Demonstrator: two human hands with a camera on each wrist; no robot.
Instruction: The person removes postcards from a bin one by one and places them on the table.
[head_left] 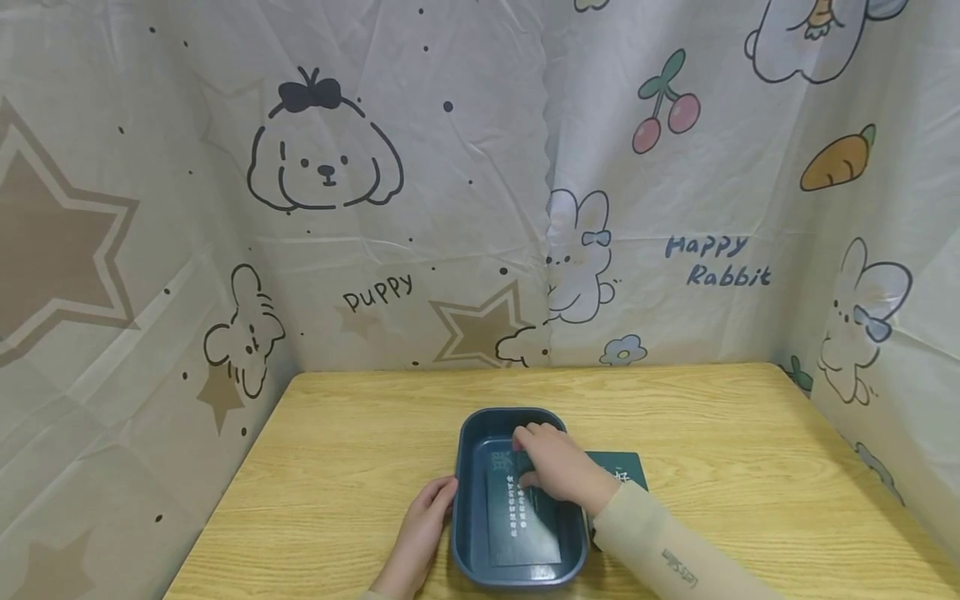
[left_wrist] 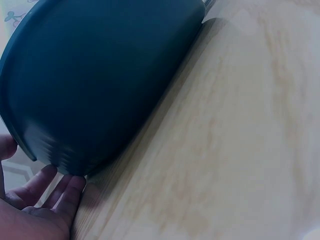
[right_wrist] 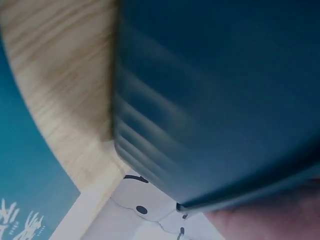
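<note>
A dark blue plastic tray point(head_left: 467, 500) with rounded corners stands on the table. Inside it lies a dark green booklet point(head_left: 517, 542) with white lettering. My right hand point(head_left: 558, 467) reaches over the tray's right rim and grips the upper part of this booklet, fingers near its top edge and thumb lower down; part of the grip is hidden. Fingertips of my left hand point(head_left: 425, 533) rest against the tray's left outer wall, and the left wrist view shows these fingers point(left_wrist: 70, 195) touching the wall below the rim.
A second dark green book point(head_left: 626, 467) with white characters lies just right of the tray, partly covered by the right forearm. The wood-grain table point(head_left: 337, 433) meets a printed cloth curtain point(head_left: 450, 167) at the back and both sides.
</note>
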